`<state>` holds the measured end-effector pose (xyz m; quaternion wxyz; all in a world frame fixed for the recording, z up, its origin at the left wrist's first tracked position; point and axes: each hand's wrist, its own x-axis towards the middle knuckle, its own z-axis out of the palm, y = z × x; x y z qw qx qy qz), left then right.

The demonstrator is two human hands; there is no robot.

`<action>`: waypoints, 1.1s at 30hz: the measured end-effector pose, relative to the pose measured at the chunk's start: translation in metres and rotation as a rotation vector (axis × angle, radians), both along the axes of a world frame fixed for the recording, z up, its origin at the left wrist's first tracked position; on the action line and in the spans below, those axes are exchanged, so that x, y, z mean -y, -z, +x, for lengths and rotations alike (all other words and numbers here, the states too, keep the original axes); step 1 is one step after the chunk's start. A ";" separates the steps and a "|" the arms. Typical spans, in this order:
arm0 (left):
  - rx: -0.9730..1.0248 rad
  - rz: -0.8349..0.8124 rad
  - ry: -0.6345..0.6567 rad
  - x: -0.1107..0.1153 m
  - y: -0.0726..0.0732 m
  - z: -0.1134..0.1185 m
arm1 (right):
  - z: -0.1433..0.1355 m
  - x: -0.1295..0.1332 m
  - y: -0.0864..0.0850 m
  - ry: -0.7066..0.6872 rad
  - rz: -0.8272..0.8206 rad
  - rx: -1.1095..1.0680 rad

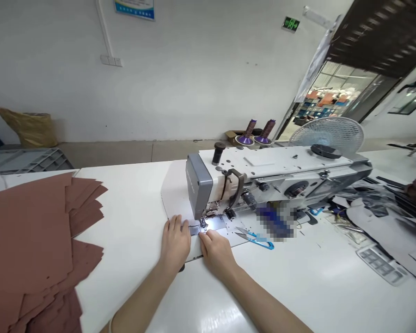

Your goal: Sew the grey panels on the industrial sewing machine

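Note:
My left hand [176, 243] lies flat on the bed of a white sewing machine [280, 162], fingers stretched forward just left of the needle. A small dark strip [194, 230] shows between its fingertips and the presser foot [203, 223], under the machine's lamp. Close in front of the foot, my right hand [217, 250] has its thumb and fingers curled together at the strip's right end. Whatever those fingers hold is hidden. Blue-handled thread snips [258, 239] rest on the bed to the right of my right hand.
Stacked brown cut pieces [27, 231] cover the table's left side. Two thread cones [251, 134] and a fan [327, 132] stand behind the machine. Dark and white scraps [374, 212] and a stencil plate [381, 264] lie at right. A grey crate [27, 159] is at far left.

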<state>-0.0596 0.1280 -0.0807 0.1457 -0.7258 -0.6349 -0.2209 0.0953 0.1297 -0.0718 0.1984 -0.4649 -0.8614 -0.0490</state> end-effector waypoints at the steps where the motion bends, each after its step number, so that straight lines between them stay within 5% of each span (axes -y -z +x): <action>1: 0.030 -0.011 0.009 -0.001 -0.001 -0.001 | 0.000 0.000 0.000 0.000 0.001 0.003; 5: 0.140 -0.141 0.111 -0.013 -0.010 -0.007 | 0.001 0.003 -0.003 -0.014 -0.014 0.006; 10: 0.112 -0.290 0.188 -0.055 -0.026 -0.019 | 0.005 0.001 0.003 -0.043 0.006 0.023; 14: 0.153 -0.326 0.116 -0.080 -0.038 -0.011 | 0.006 -0.003 0.009 -0.071 0.016 0.014; 19: 0.224 -0.407 0.126 -0.074 -0.043 0.012 | 0.008 -0.003 0.008 -0.054 -0.021 0.041; 22: 0.234 -0.426 0.107 -0.051 -0.046 -0.003 | 0.010 -0.003 0.008 -0.055 -0.043 0.023; 24: 0.231 -0.393 -0.021 -0.031 -0.051 -0.032 | 0.010 -0.003 0.008 -0.065 -0.056 0.009; 30: 0.165 -0.286 -0.812 0.021 -0.075 -0.161 | 0.007 -0.002 0.007 -0.030 -0.100 0.050; 33: 0.135 -0.323 -1.056 0.033 -0.079 -0.203 | 0.006 -0.002 0.006 -0.014 -0.139 0.040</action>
